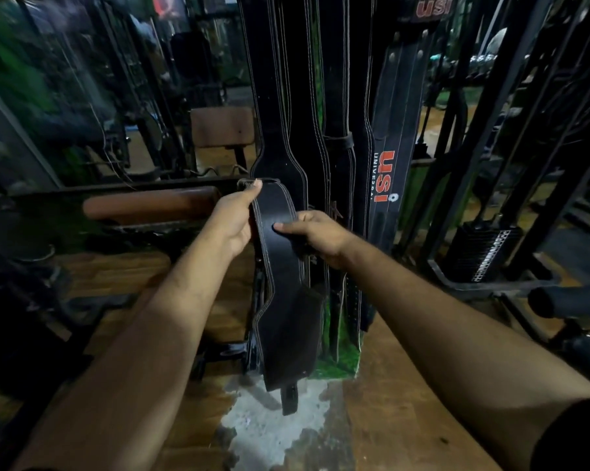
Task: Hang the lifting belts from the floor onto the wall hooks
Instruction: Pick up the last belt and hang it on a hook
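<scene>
Both forearms reach in from the bottom edge. Left hand [234, 219] grips the top end of a black lifting belt [283, 273], fingers [254, 186] curled over its upper edge. Right hand [315, 237] pinches the same belt lower down: thumb on the front face, other fingers behind it. Belt hangs near vertical between the hands, white stitching along the edges, narrow strap end dangling just above the floor [405, 402]. Floor is wood-look with a worn grey patch under the belt. Directly behind: several hung belts [286, 96], black, side by side; one on the right carries red USI lettering [387, 175]. Hooks not visible. Brown padded bench [151, 203] to the left, dark metal rack frames [510, 147] to the right. No containers visible.
</scene>
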